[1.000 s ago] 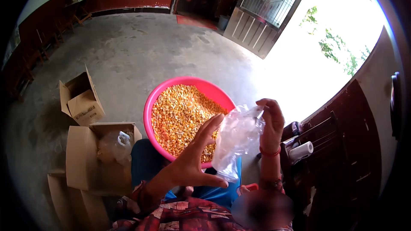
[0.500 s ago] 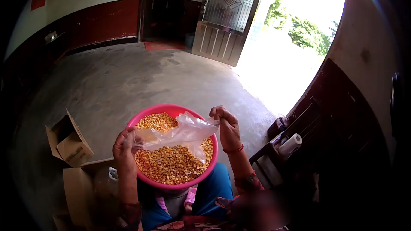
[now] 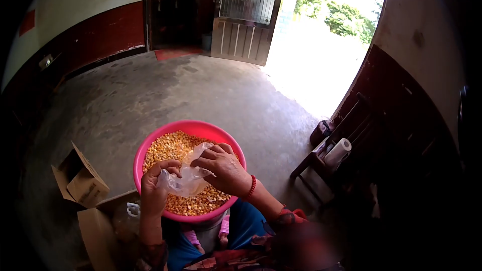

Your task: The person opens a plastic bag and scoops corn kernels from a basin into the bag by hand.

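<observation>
A clear plastic bag, crumpled and thin, hangs between my hands above a pink basin. Yellow corn kernels fill much of the basin, which sits between my knees. On the bag's left side, my left hand has its fingers curled around the plastic. My right hand, with a red bracelet at the wrist, grips the bag's upper right part, back of the hand upward. Some of the right fingertips are hidden by the bag and the hand itself.
Two open cardboard boxes, one farther off and one nearer, stand at the left. A wooden chair at the right bears a white paper roll. Beyond the concrete floor, a metal door stands ajar.
My right hand has come in leftward and down over the basin, close to my left hand. The bag, stretched out before, is now bunched between them. The view has shifted slightly.
</observation>
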### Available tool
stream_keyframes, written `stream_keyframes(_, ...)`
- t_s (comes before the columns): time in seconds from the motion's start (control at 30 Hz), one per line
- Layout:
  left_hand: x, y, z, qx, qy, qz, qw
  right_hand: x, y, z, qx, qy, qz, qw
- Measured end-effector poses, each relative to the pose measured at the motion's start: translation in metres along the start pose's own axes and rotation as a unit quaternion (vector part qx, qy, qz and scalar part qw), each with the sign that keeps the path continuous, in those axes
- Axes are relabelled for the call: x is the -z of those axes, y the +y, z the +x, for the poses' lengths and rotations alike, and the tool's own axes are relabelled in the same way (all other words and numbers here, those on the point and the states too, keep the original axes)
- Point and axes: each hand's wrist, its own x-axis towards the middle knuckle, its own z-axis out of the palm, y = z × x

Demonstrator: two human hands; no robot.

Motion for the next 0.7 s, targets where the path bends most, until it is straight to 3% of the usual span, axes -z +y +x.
stream_keyframes(0.07,0.013,0.0,-0.006,0.033,-0.029,0.015,0.999,-0.012,0.013,-0.009,0.011,0.088,-0.002,0.996)
stream_keyframes(0.13,0.028,-0.001,-0.014,0.105,-0.052,-0.016,0.993,-0.011,0.02,-0.019,-0.045,0.113,0.03,0.992)
stream_keyframes(0.2,0.026,0.001,-0.02,0.054,-0.03,0.02,0.998,-0.011,0.028,-0.026,-0.091,0.181,0.081,0.976)
stream_keyframes(0.27,0.028,0.012,-0.023,0.085,-0.104,0.05,0.99,-0.006,0.027,-0.03,-0.15,0.226,0.174,0.947)
stream_keyframes(0.33,0.028,0.006,-0.025,0.088,-0.096,0.08,0.988,-0.003,0.03,-0.033,-0.149,0.247,0.213,0.933)
stream_keyframes(0.47,0.037,-0.004,-0.024,0.138,-0.061,0.061,0.987,-0.006,0.03,-0.045,-0.082,0.25,0.37,0.891)
stream_keyframes(0.53,0.041,-0.017,-0.024,0.124,-0.021,0.077,0.989,0.0,0.028,-0.057,-0.072,0.158,0.395,0.902)
stream_keyframes(0.6,0.045,-0.025,-0.022,0.104,0.183,-0.034,0.977,-0.004,0.036,-0.066,-0.074,0.14,0.382,0.91)
stream_keyframes(0.7,0.054,-0.023,-0.019,0.078,0.187,-0.194,0.96,-0.005,0.045,-0.077,-0.062,0.035,0.198,0.978)
